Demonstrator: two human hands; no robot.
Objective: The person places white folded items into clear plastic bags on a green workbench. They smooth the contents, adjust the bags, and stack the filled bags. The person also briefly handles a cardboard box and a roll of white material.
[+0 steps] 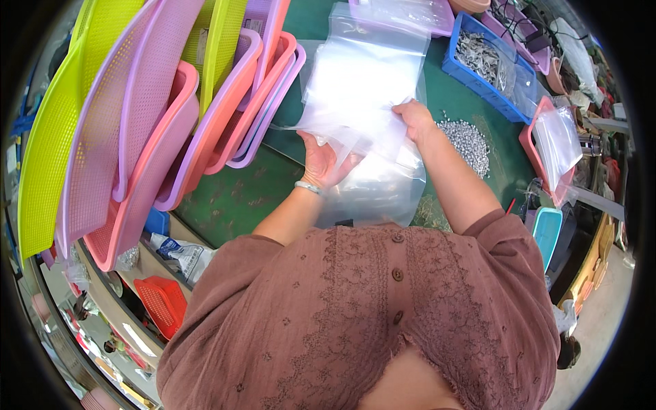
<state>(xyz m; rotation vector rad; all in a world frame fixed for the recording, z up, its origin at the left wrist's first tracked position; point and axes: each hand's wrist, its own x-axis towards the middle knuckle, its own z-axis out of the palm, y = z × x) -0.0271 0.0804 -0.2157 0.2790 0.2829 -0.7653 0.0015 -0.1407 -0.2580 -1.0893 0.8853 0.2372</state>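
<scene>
Several clear plastic sheets [362, 75] lie on the bench [232, 205]: right grip [412, 119] pinching their right edge, left grip [324, 165] touching their near-left side, closure unclear.

Left hand [321, 164] partly under bags [362, 85]; green baskets [220, 41] cut off at top; bits [476, 56] in blue box [478, 91] too small to tell

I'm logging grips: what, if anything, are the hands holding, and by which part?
Clear plastic sheeting: the right hand grips its right edge. The left hand is at its lower left; whether it grips there cannot be told.
</scene>
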